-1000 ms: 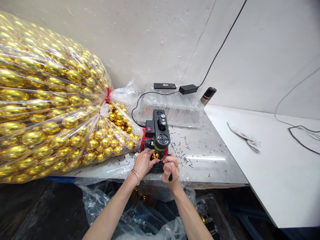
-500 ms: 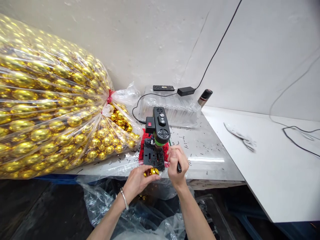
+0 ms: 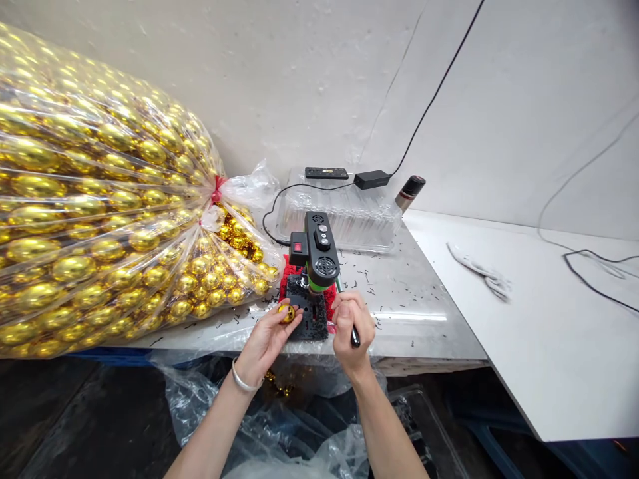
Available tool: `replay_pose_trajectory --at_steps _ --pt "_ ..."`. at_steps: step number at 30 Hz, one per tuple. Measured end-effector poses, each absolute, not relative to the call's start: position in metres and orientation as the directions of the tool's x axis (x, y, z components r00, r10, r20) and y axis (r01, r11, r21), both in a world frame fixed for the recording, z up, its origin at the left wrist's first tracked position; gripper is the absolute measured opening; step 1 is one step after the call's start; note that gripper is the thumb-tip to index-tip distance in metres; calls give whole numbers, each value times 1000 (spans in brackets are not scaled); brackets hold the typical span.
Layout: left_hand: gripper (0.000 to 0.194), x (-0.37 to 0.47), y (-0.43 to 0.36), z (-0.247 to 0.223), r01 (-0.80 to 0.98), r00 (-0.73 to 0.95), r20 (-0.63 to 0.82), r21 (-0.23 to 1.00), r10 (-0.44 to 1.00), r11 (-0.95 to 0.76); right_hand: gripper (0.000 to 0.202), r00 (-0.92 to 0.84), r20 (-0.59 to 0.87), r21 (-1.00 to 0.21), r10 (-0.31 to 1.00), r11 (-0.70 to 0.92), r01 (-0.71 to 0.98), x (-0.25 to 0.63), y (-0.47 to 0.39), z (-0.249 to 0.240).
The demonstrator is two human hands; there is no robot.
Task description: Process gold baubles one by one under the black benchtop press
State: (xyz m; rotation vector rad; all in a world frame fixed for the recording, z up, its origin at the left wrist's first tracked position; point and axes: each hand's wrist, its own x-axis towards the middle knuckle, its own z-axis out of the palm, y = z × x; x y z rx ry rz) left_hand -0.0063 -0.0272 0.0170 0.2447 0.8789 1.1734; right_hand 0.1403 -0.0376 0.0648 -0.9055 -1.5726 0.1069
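Note:
Between the fingers of my left hand is a shiny gold ball, held at the left edge of a black slotted base plate. My right hand is closed round a black handle just right of that plate. Over the plate stands a small black machine with round vents, a red switch and a green ring near its lower end. Red material strewn with black bits lies under the plate. The tip of the machine is partly hidden by its head.
Large clear bags of gold balls fill the left. Behind the machine are a clear plastic tray, a power adapter and a dark-capped bottle. Plastic sheeting hangs below the table's front edge; a white table adjoins at right.
My left hand has moved left and up with a gold ball, away from the front of the base plate to its left edge. My right hand has stayed on the handle.

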Motion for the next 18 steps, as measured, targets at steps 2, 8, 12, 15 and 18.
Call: replay_pose_trajectory --at_steps 2,8,12,15,18 --pt "22 -2 -23 9 -594 12 -415 729 910 341 28 57 804 -543 592 691 478 141 -38 63" --pt "64 2 -11 -8 -250 -41 -278 933 960 260 27 22 799 -528 601 684 503 144 -38 64" --pt "62 -2 -10 -7 -403 10 -349 856 937 323 27 15 804 -518 594 688 508 144 -38 65" --pt "56 -3 -8 -10 -366 3 -321 881 947 300 28 14 805 -517 593 689 508 144 -38 64" --pt "54 -1 -6 -17 -92 -39 -184 979 982 179 27 10 802 -517 597 684 515 144 -38 64"
